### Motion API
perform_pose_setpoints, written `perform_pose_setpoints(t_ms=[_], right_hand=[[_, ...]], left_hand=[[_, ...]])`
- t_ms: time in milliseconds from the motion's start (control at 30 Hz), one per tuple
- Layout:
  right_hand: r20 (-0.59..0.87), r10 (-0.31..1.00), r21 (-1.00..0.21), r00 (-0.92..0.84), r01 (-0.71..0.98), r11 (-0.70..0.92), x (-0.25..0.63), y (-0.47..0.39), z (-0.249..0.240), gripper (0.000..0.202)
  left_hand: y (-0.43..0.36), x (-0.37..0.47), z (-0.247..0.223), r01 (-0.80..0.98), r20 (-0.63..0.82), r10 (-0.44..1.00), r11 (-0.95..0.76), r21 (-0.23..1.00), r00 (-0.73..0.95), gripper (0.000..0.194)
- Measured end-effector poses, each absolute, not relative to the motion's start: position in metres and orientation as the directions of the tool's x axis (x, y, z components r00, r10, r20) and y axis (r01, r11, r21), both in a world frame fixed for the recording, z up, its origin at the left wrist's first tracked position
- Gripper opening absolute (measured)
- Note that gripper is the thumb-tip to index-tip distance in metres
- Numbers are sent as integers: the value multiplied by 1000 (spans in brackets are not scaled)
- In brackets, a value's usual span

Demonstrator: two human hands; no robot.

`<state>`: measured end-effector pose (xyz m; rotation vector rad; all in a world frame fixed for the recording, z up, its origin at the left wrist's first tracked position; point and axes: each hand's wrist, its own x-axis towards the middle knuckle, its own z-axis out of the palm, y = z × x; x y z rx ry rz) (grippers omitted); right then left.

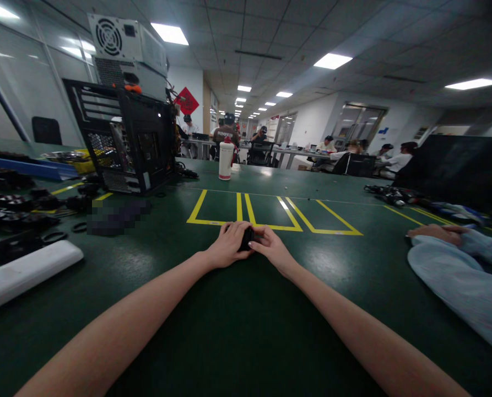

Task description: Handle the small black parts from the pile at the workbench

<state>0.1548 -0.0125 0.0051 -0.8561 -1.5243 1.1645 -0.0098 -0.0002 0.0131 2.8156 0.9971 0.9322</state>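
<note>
A small black object (247, 238) sits between my two hands, low over the green table (246, 320); its kind cannot be made out. My left hand (230, 243) wraps over it from the left, covering much of it. From the right, the fingers and thumb of my right hand (270, 247) pinch its other side. Both hands are just in front of the yellow tape outlines (285, 227) on the tabletop.
A black computer case (138, 138) with power supplies (125, 44) on top stands at left. Beyond the tape is a white bottle (225, 160). A white bar-shaped object (31, 273) lies at left, near dark cables. A co-worker's sleeved arms (448, 264) rest at right.
</note>
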Motion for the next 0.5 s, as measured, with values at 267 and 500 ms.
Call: perform_pose_setpoints(t_ms=[267, 500], right_hand=[[327, 924, -943, -197, -4, 333, 153, -13, 8, 23], [286, 919, -957, -273, -26, 290, 155, -13, 7, 30]], left_hand=[[0, -10, 14, 568, 525, 585, -794, 215, 619, 59], [-1, -10, 15, 566, 521, 581, -797, 211, 624, 57]])
